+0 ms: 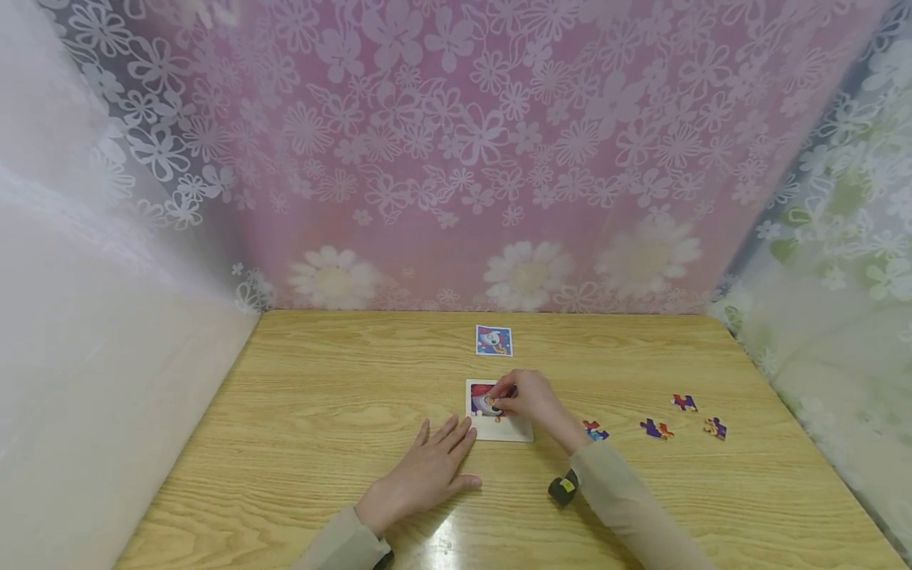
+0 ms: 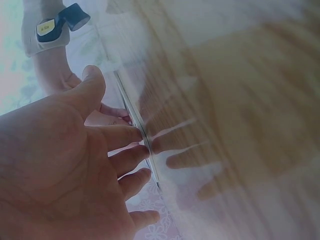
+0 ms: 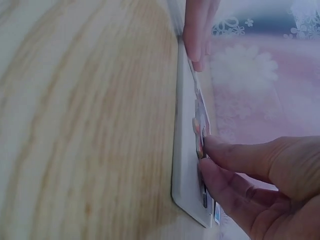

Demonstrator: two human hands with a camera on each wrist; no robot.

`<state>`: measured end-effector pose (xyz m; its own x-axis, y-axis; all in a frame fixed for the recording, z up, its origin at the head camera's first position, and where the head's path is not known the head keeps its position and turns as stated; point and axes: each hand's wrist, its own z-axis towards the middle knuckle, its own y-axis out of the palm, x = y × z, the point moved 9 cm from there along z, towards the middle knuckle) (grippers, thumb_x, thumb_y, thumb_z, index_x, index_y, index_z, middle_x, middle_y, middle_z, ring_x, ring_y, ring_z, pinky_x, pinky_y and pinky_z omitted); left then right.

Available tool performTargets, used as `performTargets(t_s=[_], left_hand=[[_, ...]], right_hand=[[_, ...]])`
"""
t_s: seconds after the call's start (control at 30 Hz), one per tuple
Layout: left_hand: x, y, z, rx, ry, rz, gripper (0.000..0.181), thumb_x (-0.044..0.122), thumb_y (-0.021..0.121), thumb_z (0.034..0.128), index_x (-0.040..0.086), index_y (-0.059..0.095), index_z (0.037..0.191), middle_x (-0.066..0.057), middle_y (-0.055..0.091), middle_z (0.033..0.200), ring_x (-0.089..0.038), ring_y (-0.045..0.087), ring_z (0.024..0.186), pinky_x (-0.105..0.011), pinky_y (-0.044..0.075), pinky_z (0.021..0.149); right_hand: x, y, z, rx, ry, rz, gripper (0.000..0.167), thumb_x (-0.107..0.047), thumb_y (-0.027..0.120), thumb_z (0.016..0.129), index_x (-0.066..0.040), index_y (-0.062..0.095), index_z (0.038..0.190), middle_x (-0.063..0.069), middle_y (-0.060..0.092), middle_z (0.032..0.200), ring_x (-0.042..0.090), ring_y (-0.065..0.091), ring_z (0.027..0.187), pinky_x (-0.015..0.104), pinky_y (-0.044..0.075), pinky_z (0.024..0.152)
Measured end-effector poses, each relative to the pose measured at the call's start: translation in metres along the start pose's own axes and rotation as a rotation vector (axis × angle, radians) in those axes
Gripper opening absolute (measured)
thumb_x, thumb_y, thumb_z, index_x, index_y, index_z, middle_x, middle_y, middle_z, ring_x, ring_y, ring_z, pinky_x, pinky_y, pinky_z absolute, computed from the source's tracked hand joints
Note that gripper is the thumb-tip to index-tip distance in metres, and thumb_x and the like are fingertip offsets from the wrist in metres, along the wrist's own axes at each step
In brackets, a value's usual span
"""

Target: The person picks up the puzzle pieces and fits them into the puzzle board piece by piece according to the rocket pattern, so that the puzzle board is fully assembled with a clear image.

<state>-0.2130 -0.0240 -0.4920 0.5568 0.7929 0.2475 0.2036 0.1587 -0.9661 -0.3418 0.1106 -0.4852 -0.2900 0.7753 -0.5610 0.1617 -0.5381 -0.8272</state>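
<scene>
A white puzzle board [image 1: 504, 431] lies in the middle of the table, its far part filled with joined jigsaw pieces showing a red and white picture. My left hand [image 1: 426, 473] lies palm down with straight, spread fingers, its fingertips at the board's left edge. In the left wrist view these fingers [image 2: 131, 159] hold nothing. Over the board, my right hand [image 1: 533, 398] pinches a jigsaw piece [image 3: 198, 142] between thumb and fingers, low against the picture. The fingers partly hide that piece, and the right hand covers the board's far right corner.
Beyond the board lies a small picture card [image 1: 494, 340]. Loose jigsaw pieces lie to the right: one by the right forearm [image 1: 594, 431], a pair [image 1: 655, 428], one farther back [image 1: 684, 403] and more at the far right [image 1: 716, 428]. Flowered curtains [image 1: 456, 158] border the table.
</scene>
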Motion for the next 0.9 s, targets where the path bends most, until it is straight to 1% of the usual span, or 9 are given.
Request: performTargets(t_s=[0.1, 0.2, 0.3, 0.4, 0.57, 0.77, 0.9], left_hand=[[0.0, 0.001, 0.0, 0.0, 0.0, 0.004, 0.076, 0.055, 0.048, 0.1018, 0.005, 0.035, 0.157, -0.012, 0.026, 0.166, -0.031, 0.024, 0.153, -0.063, 0.019, 0.121], [0.0, 0.001, 0.0, -0.003, -0.002, 0.005, 0.076, 0.055, 0.048, 0.1018, 0.005, 0.035, 0.157, -0.011, 0.026, 0.166, -0.031, 0.024, 0.153, -0.062, 0.019, 0.121], [0.001, 0.0, 0.0, -0.005, -0.002, 0.004, 0.076, 0.055, 0.049, 0.1017, 0.005, 0.035, 0.157, -0.012, 0.026, 0.166, -0.031, 0.024, 0.153, -0.062, 0.019, 0.121], [0.002, -0.001, -0.001, -0.009, -0.004, 0.006, 0.075, 0.054, 0.049, 0.1016, 0.005, 0.035, 0.157, -0.011, 0.026, 0.166, -0.031, 0.024, 0.153, -0.062, 0.019, 0.121], [0.002, -0.001, -0.001, -0.018, -0.012, -0.003, 0.075, 0.054, 0.049, 0.1015, 0.006, 0.035, 0.157, -0.011, 0.025, 0.166, -0.031, 0.023, 0.153, -0.062, 0.018, 0.121], [0.0, 0.002, 0.0, -0.015, -0.011, -0.007, 0.076, 0.055, 0.049, 0.1014, 0.006, 0.034, 0.158, -0.011, 0.025, 0.166, -0.031, 0.023, 0.153, -0.062, 0.018, 0.122], [0.0, 0.003, 0.001, -0.009, -0.007, -0.004, 0.076, 0.055, 0.049, 0.1013, 0.006, 0.034, 0.158, -0.011, 0.024, 0.166, -0.031, 0.023, 0.153, -0.062, 0.017, 0.122]], right_hand=[[-0.002, 0.0, 0.0, 0.004, -0.02, -0.02, 0.008, -0.011, 0.085, 0.081, -0.018, 0.082, 0.084, -0.005, 0.075, 0.086, 0.004, 0.056, 0.067, 0.026, 0.048, 0.065], [-0.003, 0.0, -0.001, -0.001, -0.037, 0.002, 0.007, -0.01, 0.084, 0.082, -0.016, 0.082, 0.086, -0.004, 0.075, 0.085, 0.003, 0.058, 0.064, 0.024, 0.049, 0.062], [0.0, -0.003, -0.003, 0.002, -0.022, 0.096, 0.004, -0.011, 0.08, 0.087, -0.011, 0.08, 0.091, -0.001, 0.074, 0.082, 0.007, 0.061, 0.062, 0.022, 0.051, 0.057], [0.007, -0.009, -0.006, 0.034, 0.017, 0.204, 0.011, -0.015, 0.074, 0.094, -0.006, 0.078, 0.098, 0.004, 0.074, 0.084, 0.013, 0.065, 0.063, 0.022, 0.053, 0.053], [0.02, -0.02, -0.013, 0.109, 0.068, 0.292, 0.022, -0.023, 0.067, 0.099, -0.005, 0.076, 0.107, 0.011, 0.075, 0.092, 0.02, 0.068, 0.067, 0.023, 0.055, 0.056], [0.034, -0.031, -0.022, 0.172, 0.066, 0.406, 0.027, -0.025, 0.063, 0.102, -0.003, 0.074, 0.112, 0.016, 0.075, 0.099, 0.025, 0.073, 0.074, 0.034, 0.062, 0.064], [0.046, -0.04, -0.028, 0.202, 0.058, 0.476, 0.031, -0.025, 0.06, 0.104, 0.001, 0.072, 0.116, 0.02, 0.074, 0.106, 0.031, 0.075, 0.085, 0.036, 0.063, 0.072]])
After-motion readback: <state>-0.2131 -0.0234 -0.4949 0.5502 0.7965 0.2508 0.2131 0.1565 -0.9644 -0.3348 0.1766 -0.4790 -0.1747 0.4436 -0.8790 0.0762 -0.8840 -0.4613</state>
